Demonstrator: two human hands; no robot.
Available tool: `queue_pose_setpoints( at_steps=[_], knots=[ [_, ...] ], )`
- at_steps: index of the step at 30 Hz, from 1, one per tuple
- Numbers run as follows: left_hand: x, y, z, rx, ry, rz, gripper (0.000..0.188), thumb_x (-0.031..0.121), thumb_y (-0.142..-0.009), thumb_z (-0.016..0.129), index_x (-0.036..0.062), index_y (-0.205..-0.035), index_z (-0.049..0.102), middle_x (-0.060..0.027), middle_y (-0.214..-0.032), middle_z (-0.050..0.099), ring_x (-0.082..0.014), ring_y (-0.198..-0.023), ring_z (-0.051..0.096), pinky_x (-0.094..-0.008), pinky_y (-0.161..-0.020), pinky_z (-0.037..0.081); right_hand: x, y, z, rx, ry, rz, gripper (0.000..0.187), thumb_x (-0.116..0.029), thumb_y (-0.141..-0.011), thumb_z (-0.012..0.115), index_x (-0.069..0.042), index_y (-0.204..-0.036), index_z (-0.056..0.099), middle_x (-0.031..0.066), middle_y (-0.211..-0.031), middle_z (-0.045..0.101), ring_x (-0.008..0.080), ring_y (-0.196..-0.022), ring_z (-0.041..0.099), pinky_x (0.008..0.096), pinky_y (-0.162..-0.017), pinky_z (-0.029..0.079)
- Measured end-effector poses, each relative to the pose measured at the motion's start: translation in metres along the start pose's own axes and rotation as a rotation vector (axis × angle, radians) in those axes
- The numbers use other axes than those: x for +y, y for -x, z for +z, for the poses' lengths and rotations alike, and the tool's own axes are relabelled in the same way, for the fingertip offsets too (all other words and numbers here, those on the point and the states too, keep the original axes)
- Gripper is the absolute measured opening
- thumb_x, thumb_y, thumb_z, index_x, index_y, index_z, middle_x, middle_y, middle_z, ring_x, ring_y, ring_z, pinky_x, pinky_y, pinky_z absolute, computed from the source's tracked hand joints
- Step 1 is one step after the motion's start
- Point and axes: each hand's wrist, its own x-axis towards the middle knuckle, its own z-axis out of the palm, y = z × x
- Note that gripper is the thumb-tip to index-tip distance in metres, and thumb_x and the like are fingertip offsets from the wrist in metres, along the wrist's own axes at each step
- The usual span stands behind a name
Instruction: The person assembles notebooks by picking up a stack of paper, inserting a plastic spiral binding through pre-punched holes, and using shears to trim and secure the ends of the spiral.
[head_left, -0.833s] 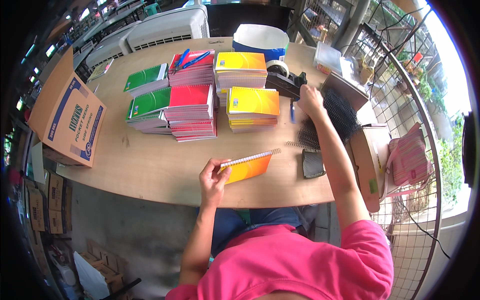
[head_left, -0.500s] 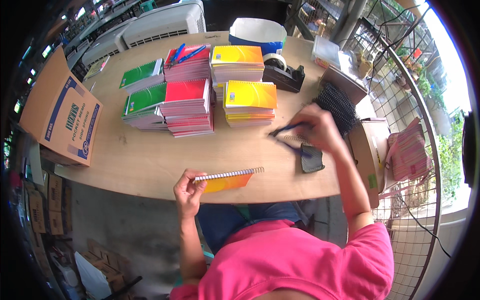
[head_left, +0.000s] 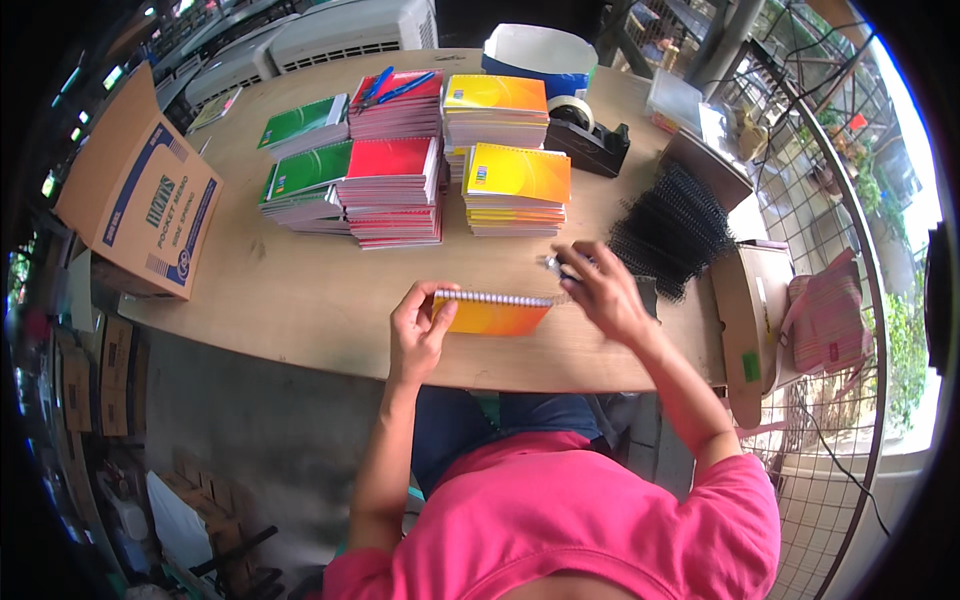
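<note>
My left hand [head_left: 418, 330] grips a yellow-orange spiral notebook [head_left: 490, 318] by its left end, thumb in front. The notebook is held tilted above the table's near edge, with its coil-bound edge up. To the right, my right hand [head_left: 600, 288] is closed round a small pair of pliers [head_left: 556, 266]. Their metal tip points left, just above the right end of the notebook's binding; the fingers hide most of the handles. Behind the right hand lies a dark grey piece [head_left: 648, 296], partly covered by it.
Stacks of green [head_left: 310, 168], red [head_left: 390, 158] and yellow notebooks [head_left: 515, 172] stand mid-table, blue-handled pliers [head_left: 400, 88] on the rear red one. Behind are a tape dispenser [head_left: 590, 145] and blue-white container [head_left: 540, 75]. Black coils [head_left: 675, 225] lie right; an open carton [head_left: 150, 215] stands left.
My right hand has lifted the pliers from the table and brought them left, towards the notebook's coil end. My left hand has raised the notebook slightly and moved it right.
</note>
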Motion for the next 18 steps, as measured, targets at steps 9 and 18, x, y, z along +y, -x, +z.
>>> queue_pose_setpoints(
  at_steps=[9,18],
  knots=[
    [0.020,-0.024,0.023,-0.113,-0.100,-0.032,0.017,0.014,-0.097,0.069,0.0007,-0.107,0.066,0.0000,-0.094,0.066,-0.0040,-0.084,0.058,-0.0203,-0.070,0.047,-0.018,-0.080,-0.081,0.030,0.166,-0.510,0.049,-0.024,-0.072,0.085,-0.008,-0.115,0.068,0.0085,-0.104,0.064,0.0284,-0.099,0.063,0.0480,-0.100,0.047],
    [0.036,-0.029,0.039,-0.167,-0.166,-0.138,0.020,0.017,-0.097,0.071,-0.0009,-0.103,0.065,-0.0016,-0.092,0.067,-0.0058,-0.086,0.062,-0.0213,-0.075,0.050,-0.038,-0.087,-0.070,0.150,0.401,-0.802,0.031,-0.019,-0.076,0.067,-0.013,-0.106,0.070,-0.0025,-0.104,0.061,0.0142,-0.107,0.059,0.0580,-0.114,0.035]
  ],
)
